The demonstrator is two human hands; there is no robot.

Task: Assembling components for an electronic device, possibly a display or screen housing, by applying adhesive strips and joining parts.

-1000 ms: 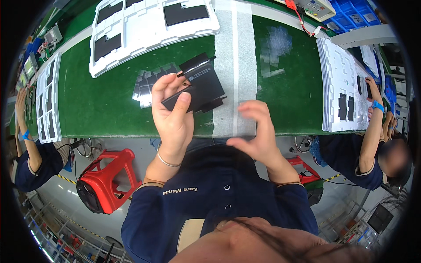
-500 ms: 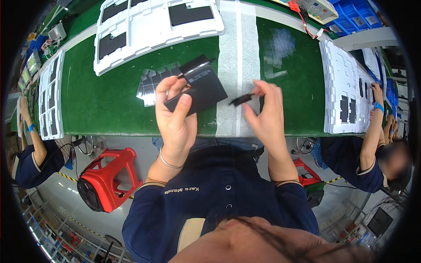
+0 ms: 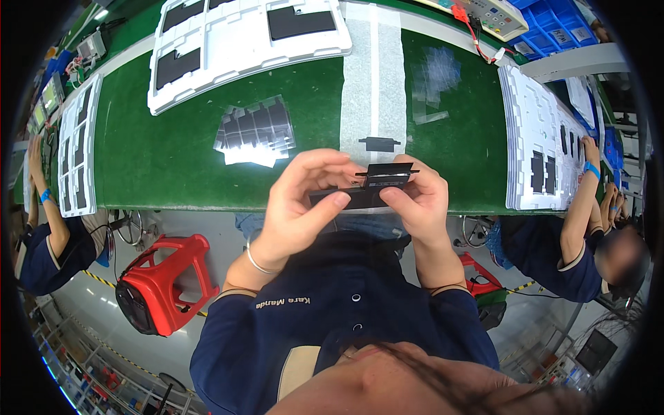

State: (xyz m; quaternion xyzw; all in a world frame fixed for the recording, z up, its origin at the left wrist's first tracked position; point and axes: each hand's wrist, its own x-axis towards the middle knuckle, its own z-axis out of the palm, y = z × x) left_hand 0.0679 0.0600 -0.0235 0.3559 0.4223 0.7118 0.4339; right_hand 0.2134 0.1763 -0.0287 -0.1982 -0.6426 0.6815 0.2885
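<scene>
Both my hands hold a flat black battery pack (image 3: 360, 199) edge-on near the table's front edge. My left hand (image 3: 301, 200) grips its left end, thumb on the near face. At the right end, my right hand (image 3: 422, 197) pinches it with the thumb in front. A black flap-like piece (image 3: 389, 170) with narrow tabs stands up along the pack's upper side; how it is joined I cannot tell. Just beyond, a small black strip piece (image 3: 380, 144) with thin ends lies on the white strip (image 3: 373, 83) running across the table.
Overlapping clear-and-dark film sheets (image 3: 256, 131) lie left on the green table (image 3: 138, 152). A white tray (image 3: 242, 59) with black packs stands behind them. More film (image 3: 439, 76) lies right, near stacked white trays (image 3: 519, 138). Co-workers sit on both sides; a red stool (image 3: 169, 277) stands lower left.
My right hand has let go of the small black piece, now on the white strip, and has taken hold of the pack. The pack has come nearer me and been turned edge-on.
</scene>
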